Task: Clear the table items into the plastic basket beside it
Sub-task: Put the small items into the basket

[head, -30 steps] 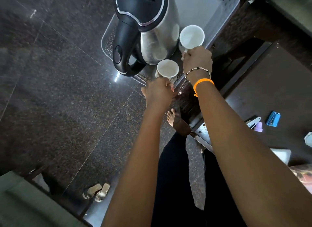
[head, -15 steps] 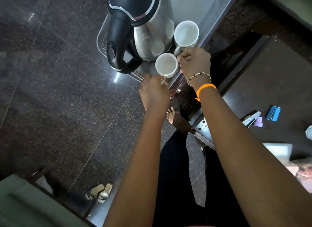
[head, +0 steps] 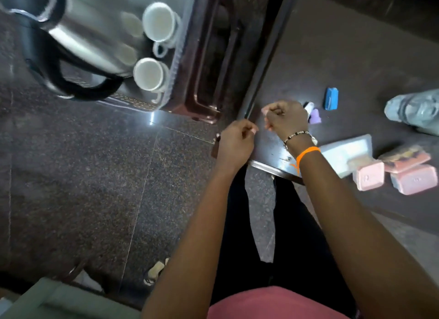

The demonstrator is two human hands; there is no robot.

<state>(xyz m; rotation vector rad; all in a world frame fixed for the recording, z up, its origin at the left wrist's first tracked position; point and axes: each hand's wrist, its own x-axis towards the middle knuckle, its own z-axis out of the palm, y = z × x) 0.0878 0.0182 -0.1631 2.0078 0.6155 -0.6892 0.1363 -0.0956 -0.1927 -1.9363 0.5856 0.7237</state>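
1. I counted two white cups (head: 150, 74) and one kettle (head: 78, 45) in the plastic basket (head: 177, 64), far left of the table (head: 356, 57).
2. On the table: two pink boxes (head: 369, 178), one blue item (head: 331, 98).
3. Left hand (head: 235, 143) and right hand (head: 286, 119) curled, holding nothing.
4. Kettle blurred, cut off; dark speckled floor.

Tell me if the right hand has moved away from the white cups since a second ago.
Yes. The right hand has left the two white ceramic cups in the grey plastic basket and now sits over the dark table's edge.
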